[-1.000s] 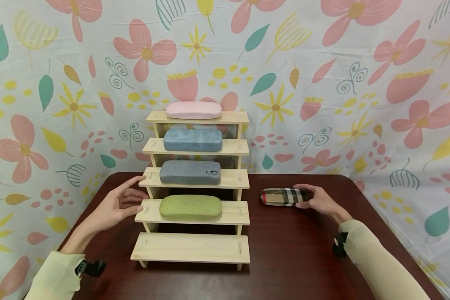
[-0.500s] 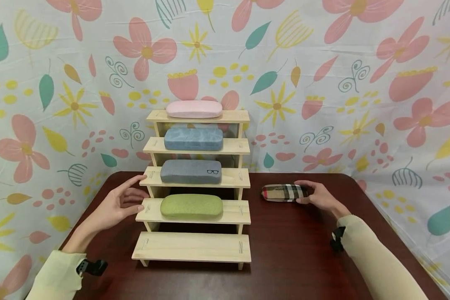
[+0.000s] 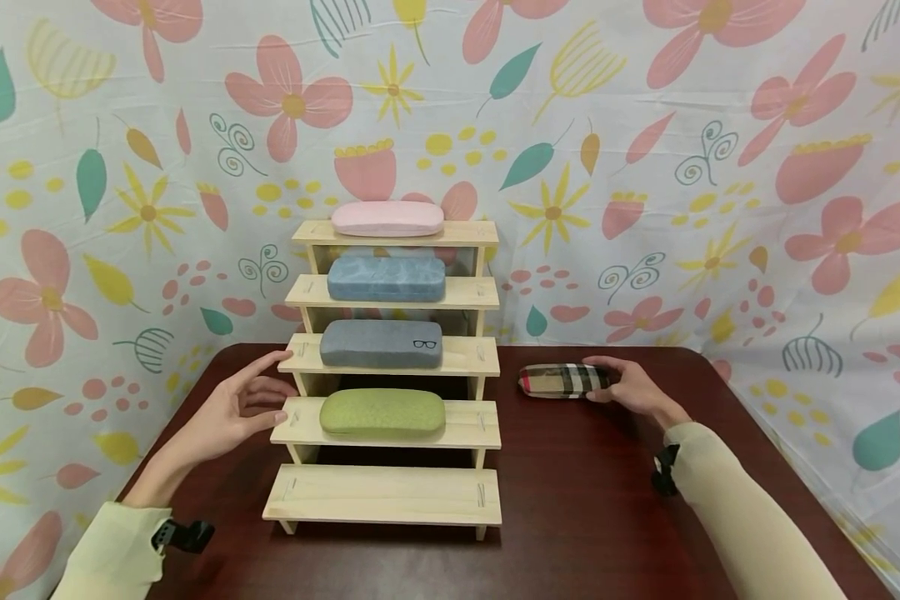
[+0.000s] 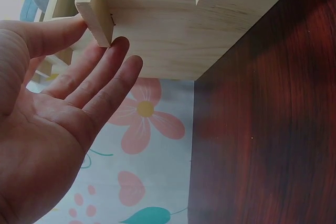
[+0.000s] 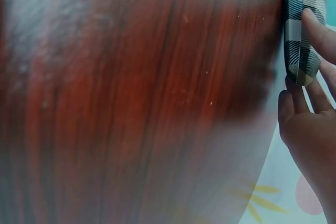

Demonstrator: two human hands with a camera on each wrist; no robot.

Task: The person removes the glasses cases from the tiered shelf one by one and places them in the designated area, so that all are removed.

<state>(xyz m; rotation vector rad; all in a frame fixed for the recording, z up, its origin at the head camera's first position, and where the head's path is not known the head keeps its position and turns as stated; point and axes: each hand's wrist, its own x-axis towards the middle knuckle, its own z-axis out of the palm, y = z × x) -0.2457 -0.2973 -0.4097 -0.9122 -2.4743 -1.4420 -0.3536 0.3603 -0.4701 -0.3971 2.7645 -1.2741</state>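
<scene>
The left hand point(image 3: 228, 412), thumb and fingers spread, touches the left side of a stepped wooden rack point(image 3: 382, 493); four cases point(image 3: 375, 337) sit on its upper shelves; to its right, on or just above a dark table point(image 3: 607, 508), a plaid case point(image 3: 558, 381) is pinched at one end by the right hand point(image 3: 632, 387).

The head camera peers forward and down from over the counter's near edge, far enough back to hold the left hand point(image 3: 232, 412), the right hand point(image 3: 630, 386) and the whole pale wooden 5-tier rack point(image 3: 381, 493). The left wrist camera, tipped sideways, faces the rack's side up close, sharing it with the head view. The right wrist camera, also sideways, skims the glossy red-brown wood-grain counter point(image 3: 592, 500), sharing the oblong tan, black and white plaid case point(image 3: 562, 381).
</scene>
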